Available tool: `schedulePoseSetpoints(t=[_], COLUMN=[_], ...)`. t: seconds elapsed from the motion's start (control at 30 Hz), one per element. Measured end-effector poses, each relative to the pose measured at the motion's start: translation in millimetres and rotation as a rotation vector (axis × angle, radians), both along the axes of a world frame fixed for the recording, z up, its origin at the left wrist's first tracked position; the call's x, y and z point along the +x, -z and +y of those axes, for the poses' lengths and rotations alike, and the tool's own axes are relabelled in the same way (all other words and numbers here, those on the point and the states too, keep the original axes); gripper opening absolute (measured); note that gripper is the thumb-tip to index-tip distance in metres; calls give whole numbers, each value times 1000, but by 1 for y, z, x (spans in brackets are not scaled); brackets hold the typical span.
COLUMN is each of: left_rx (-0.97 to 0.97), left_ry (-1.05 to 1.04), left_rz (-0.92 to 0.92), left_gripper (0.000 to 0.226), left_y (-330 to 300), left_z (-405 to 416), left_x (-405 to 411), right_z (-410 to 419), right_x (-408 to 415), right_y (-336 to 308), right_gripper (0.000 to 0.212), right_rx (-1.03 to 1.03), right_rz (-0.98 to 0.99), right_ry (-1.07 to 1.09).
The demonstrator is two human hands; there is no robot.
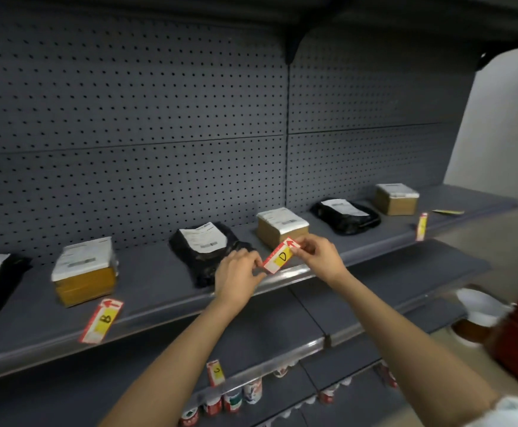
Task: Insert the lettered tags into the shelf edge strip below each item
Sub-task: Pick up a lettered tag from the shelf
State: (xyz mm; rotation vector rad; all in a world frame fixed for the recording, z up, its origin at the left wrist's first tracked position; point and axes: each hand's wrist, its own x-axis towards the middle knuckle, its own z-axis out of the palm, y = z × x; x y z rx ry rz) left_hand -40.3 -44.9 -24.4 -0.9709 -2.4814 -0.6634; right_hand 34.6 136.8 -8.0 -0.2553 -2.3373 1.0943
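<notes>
Both hands' fingers pinch the D tag by its ends.

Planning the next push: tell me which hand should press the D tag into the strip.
Probably the left hand. It pinches the D tag's lower end right at the strip, so it can seat that end first. The right hand holds the upper end, raised above the strip.

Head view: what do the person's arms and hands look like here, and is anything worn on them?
Both hands, left hand and right hand, are bare: no gloves, and no rings or watch that I can make out. Both forearms are uncovered. The only clothing in view is a white sleeve edge on the right arm at the bottom right corner. The left arm shows no sleeve in frame.
</notes>
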Motion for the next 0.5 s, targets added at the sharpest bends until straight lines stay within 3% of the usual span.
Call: schedulePoseSetpoints(t=[0.27, 0.5], left_rx=[-92, -79], left_ry=[-24, -190], left_rz=[-10, 35], left_gripper=[30, 41], left_y=[36, 59], left_z=[105, 146], left_x=[10, 17], right_z=[103, 153], right_x=[14, -5], right_y=[10, 22], right_gripper=[6, 2], right_rx=[66, 116], right_rz=[-100, -150], right_ry=[-15, -122])
